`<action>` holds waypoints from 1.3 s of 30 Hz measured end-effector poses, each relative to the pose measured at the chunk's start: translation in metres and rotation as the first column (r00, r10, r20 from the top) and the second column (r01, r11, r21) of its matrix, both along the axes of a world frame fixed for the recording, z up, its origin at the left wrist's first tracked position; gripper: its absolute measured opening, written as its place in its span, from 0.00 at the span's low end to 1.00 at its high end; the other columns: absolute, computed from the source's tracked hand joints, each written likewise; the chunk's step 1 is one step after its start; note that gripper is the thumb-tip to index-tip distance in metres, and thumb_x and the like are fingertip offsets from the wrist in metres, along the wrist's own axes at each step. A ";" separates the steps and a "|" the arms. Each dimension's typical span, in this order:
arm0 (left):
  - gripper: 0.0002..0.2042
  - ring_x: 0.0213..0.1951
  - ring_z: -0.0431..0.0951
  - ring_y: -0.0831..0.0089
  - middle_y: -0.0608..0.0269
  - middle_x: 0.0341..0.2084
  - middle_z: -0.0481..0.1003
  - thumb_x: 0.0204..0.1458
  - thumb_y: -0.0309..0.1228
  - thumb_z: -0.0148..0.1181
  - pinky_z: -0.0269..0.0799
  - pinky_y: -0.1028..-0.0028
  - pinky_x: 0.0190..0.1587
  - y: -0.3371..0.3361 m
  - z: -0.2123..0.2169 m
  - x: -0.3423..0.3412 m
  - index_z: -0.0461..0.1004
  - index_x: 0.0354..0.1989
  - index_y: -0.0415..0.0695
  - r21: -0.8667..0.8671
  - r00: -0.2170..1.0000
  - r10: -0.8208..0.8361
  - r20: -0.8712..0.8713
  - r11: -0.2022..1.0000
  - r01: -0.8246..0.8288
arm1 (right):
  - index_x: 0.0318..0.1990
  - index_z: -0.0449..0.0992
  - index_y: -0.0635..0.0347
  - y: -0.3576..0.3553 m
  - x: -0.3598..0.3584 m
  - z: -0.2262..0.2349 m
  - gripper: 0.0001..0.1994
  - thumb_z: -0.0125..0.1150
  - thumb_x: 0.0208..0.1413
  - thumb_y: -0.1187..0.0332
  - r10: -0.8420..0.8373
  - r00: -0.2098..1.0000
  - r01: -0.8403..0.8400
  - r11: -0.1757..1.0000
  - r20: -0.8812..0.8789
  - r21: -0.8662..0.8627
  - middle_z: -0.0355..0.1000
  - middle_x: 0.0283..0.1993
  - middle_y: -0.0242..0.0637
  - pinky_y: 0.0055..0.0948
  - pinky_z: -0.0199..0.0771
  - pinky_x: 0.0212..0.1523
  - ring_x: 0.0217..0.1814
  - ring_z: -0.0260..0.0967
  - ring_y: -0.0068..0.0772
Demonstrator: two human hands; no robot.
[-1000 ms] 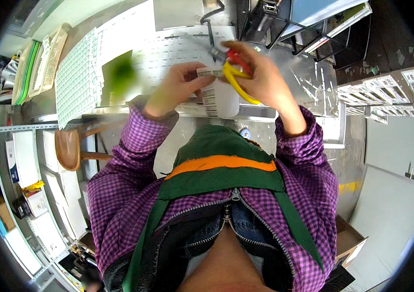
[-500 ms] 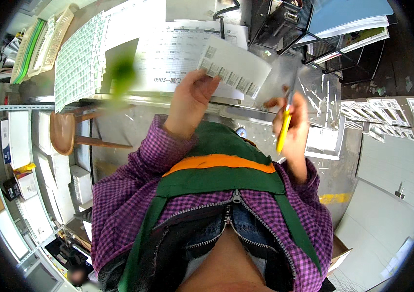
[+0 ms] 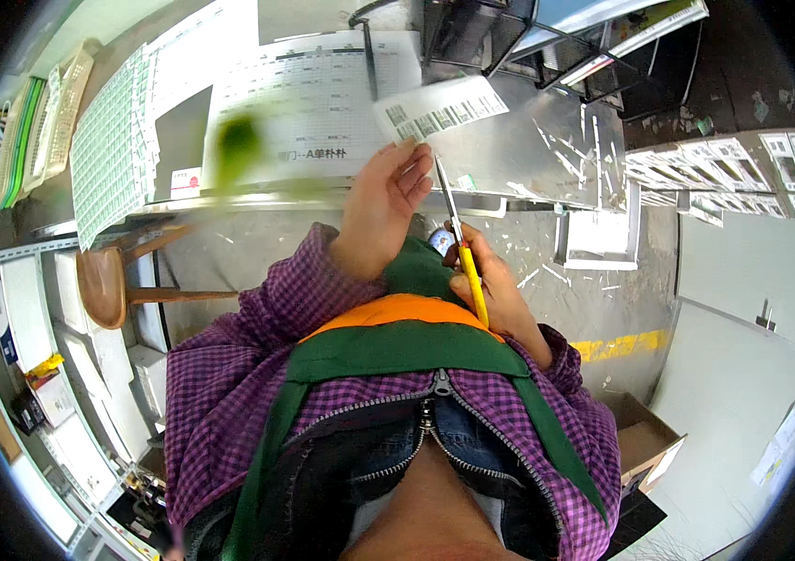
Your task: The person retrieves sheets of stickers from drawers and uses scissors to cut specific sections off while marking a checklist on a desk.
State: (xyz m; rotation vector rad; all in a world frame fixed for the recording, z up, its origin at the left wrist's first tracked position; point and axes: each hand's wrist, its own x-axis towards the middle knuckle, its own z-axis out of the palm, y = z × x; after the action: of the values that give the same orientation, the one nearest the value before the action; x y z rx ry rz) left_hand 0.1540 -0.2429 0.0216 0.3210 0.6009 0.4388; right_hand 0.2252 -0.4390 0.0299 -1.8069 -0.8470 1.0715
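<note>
A white sheet of printed barcode labels (image 3: 458, 106) is pinched at its lower left corner by my left hand (image 3: 381, 201), above the near edge of the desk. My right hand (image 3: 493, 280), closed, holds scissors (image 3: 472, 276) with a yellow handle. Their metal blades point up and left, apart from the sheet, with the tip close to the left fingertips. Part of the handle is hidden by my fingers. Beyond the left hand lies a large printed form sheet (image 3: 295, 112) on the desk.
Green-and-white printed sheets (image 3: 117, 140) and a cream basket (image 3: 61, 117) are at the left. Black mesh file holders (image 3: 547, 56) stand at the back. White paper strips litter the desk's right side, near a white tray (image 3: 631, 238). A wooden stool (image 3: 103, 288) is at lower left.
The right hand with the scissors has come left and down, closer to the left hand. The label sheet has tilted, its right end now higher. The whole view has shifted a little.
</note>
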 end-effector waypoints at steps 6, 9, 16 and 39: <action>0.08 0.35 0.77 0.79 0.66 0.36 0.78 0.59 0.31 0.56 0.74 0.79 0.40 -0.025 0.001 -0.001 0.73 0.43 0.42 0.139 0.989 -0.121 -0.090 0.981 0.133 | 0.66 0.54 0.61 -0.007 -0.005 -0.015 0.35 0.64 0.53 0.64 -0.054 0.998 0.055 0.996 -0.024 0.065 0.71 0.44 0.49 0.36 0.71 0.49 0.46 0.72 0.45; 0.07 0.34 0.77 0.80 0.65 0.35 0.78 0.58 0.30 0.57 0.75 0.79 0.40 -0.032 -0.001 -0.003 0.74 0.41 0.42 0.202 0.981 -0.146 -0.128 0.965 0.170 | 0.66 0.54 0.62 -0.011 -0.006 -0.013 0.35 0.63 0.54 0.63 -0.057 0.998 0.058 0.994 -0.014 0.097 0.71 0.44 0.50 0.37 0.71 0.48 0.45 0.73 0.45; 0.07 0.34 0.77 0.79 0.63 0.34 0.78 0.58 0.30 0.58 0.76 0.79 0.41 -0.042 -0.003 -0.009 0.75 0.40 0.40 0.288 0.969 -0.202 -0.139 0.928 0.235 | 0.65 0.55 0.62 -0.018 -0.012 -0.026 0.33 0.60 0.55 0.61 -0.098 0.994 0.103 0.979 -0.042 0.173 0.72 0.41 0.48 0.35 0.71 0.48 0.44 0.72 0.42; 0.06 0.34 0.77 0.79 0.63 0.34 0.78 0.57 0.28 0.58 0.75 0.78 0.41 -0.050 -0.012 -0.009 0.76 0.40 0.41 0.300 0.967 -0.245 -0.067 0.920 0.254 | 0.62 0.63 0.60 -0.021 -0.028 -0.019 0.26 0.61 0.57 0.66 -0.261 0.965 0.260 0.958 -0.002 0.118 0.67 0.28 0.38 0.29 0.70 0.36 0.32 0.65 0.25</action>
State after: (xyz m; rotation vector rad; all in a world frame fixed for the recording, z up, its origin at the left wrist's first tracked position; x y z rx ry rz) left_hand 0.1453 -0.2932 0.0093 0.6941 0.5098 0.2797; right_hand 0.1976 -0.4604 0.0113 -1.7702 -0.6434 0.8241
